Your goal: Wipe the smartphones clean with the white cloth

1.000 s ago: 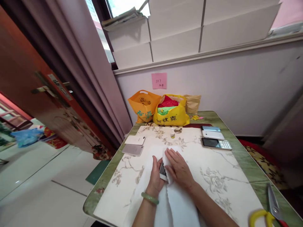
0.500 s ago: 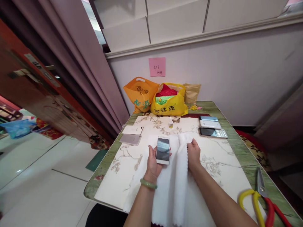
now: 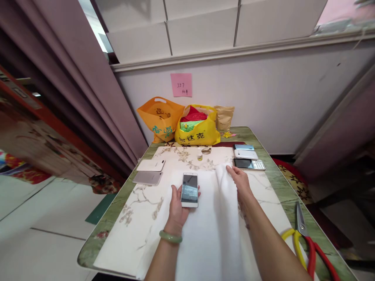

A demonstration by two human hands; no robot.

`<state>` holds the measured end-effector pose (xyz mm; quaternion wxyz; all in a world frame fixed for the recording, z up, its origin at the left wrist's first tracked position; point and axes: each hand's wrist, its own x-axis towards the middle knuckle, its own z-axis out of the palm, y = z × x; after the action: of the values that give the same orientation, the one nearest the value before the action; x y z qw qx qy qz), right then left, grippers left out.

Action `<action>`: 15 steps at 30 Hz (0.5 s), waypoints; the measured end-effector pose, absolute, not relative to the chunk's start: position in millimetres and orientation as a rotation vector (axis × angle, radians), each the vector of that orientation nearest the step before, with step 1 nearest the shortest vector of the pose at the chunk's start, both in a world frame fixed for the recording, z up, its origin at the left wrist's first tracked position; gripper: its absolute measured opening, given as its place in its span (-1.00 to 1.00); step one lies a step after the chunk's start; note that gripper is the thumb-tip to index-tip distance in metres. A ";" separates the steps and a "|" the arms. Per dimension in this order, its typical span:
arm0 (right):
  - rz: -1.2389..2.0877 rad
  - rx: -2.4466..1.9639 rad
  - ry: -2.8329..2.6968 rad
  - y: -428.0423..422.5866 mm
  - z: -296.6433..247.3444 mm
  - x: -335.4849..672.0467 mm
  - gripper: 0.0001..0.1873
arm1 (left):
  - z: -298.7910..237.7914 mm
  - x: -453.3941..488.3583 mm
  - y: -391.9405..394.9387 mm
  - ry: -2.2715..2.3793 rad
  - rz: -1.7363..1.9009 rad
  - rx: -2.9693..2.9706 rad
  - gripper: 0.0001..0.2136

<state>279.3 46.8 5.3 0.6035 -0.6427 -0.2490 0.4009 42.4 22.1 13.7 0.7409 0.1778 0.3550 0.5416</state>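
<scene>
Since the frame one second earlier, the white cloth (image 3: pixel 228 207) is no longer covering the white phone (image 3: pixel 190 189); the right hand (image 3: pixel 241 183), which was pressing it down, is now pinching its upper edge to the near right of the yellow bag (image 3: pixel 202 130). This shift is leaving the phone's front bare, so cloth and phone are, it seems, being handled separately. The left hand (image 3: pixel 176 210) is cradling the phone from beneath, directly on the wearer's side of the yellow bag, with fingertips curling around its right edge. Both hands are staying apart. Reflections are obscuring the screen, and whether it is lit cannot be told. The palm is hiding the phone's back; the cloth's folds are partly concealing the right fingertips. The cloth is running out of view below, as are the handles of the scissors (image 3: pixel 302 228), far to the near right of the yellow bag. Before that bag, a small bottle (image 3: pixel 199 155) is standing, its label illegible.
</scene>
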 end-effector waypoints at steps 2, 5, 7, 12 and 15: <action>0.810 -1.553 -0.553 48.1 2.8 285.4 -0.40 | 13.9 42.3 22.3 0.770 1.185 0.398 -0.43; 0.710 -1.549 -0.445 48.3 1.1 295.6 -0.51 | 11.3 42.3 23.0 0.777 1.188 0.387 -0.45; 0.752 -1.470 -0.357 47.0 2.4 301.6 -0.56 | 8.8 42.6 23.3 0.772 1.189 0.370 -0.46; 1.025 -1.178 -0.359 43.9 7.4 305.2 -0.47 | 7.8 43.5 22.2 0.756 1.199 0.338 -0.45; 0.958 -1.274 -0.393 45.8 6.9 300.3 -0.45 | 12.5 42.0 20.0 0.754 1.180 0.325 -0.44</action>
<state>300.3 45.8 6.9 0.6814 -0.5680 -0.1752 0.4271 42.0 20.0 12.5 0.7526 0.1487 0.3454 0.5405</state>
